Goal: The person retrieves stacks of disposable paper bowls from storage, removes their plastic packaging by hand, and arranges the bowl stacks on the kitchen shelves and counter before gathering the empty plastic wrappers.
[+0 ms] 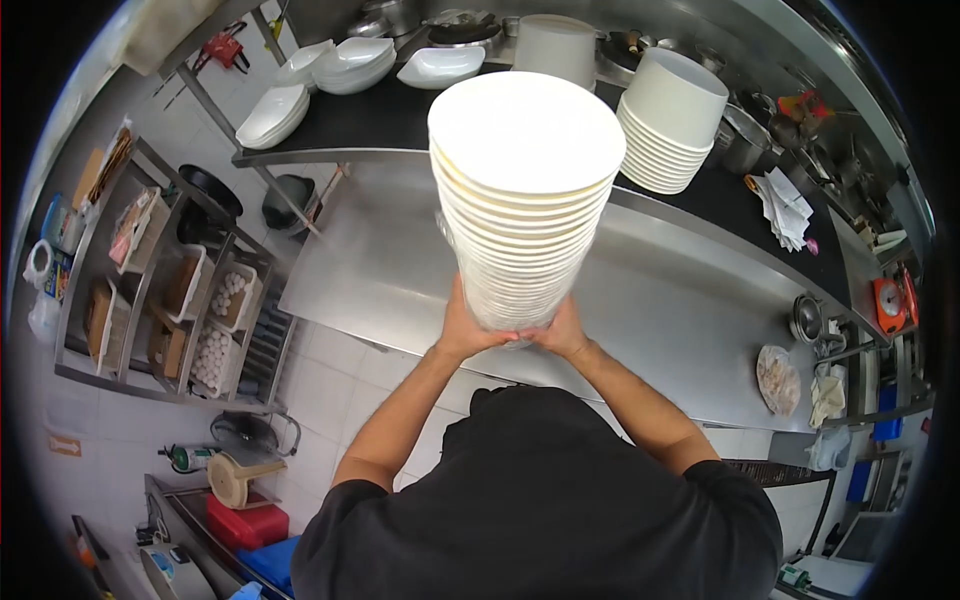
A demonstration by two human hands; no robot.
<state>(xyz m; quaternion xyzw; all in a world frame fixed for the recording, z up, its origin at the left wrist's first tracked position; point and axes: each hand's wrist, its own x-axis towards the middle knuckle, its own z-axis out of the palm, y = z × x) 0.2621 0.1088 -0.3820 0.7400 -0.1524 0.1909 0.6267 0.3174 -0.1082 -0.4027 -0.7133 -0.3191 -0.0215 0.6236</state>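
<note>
Left hand (466,328) and right hand (563,332) are curled firmly round a tall stack of white containers (522,235), gripping it low at about seven and five o'clock; taking it from both flanks probably bears the weight and keeps so tall a column from toppling. What looks like clear wrapping (446,232) clings to its side, which would help keep the nested pieces together. With that stack as the hub of the dial, it is held before the person, by the steel counter (360,265); whether its base touches metal I cannot tell. At four o'clock on the counter lies a filled plastic bag (778,380). Beyond, on the raised black shelf (345,127), papers (785,208) lie at three, and a second white stack (673,112) stands at two, nested, likely to save room. Between ten and eleven, shallow white bowls (354,66) sit piled, presumably for the same reason
</note>
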